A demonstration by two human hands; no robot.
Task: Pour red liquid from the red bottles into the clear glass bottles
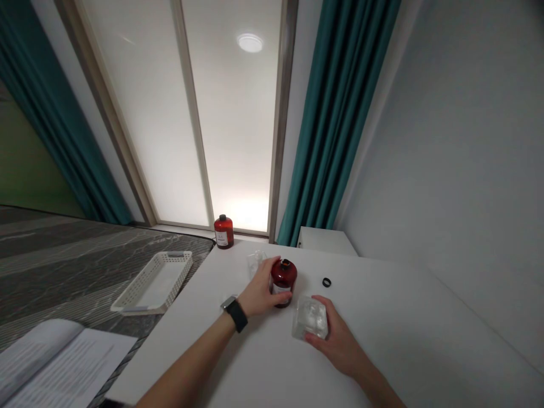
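My left hand (262, 288), with a dark watch (235, 313) on its wrist, is closed around a dark red bottle (284, 276) that stands on the white table (250, 362). The neck of this bottle has no cap on it. In my right hand (335, 334) is a clear, block-shaped glass container (310, 318), gripped by its right side close to the bottle. Whether it touches the tabletop I cannot tell. A small black ring (326, 282) lies to the right of the bottle. Behind my left hand a second clear piece (255, 263) is partly hidden.
Another red bottle (224, 232) with a black cap stands at the table's far left corner. Left of the table, lower down, are a white perforated basket (164, 280) and an open book (72, 362). A white cabinet (327, 241) stands behind the table, below a teal curtain (335, 124).
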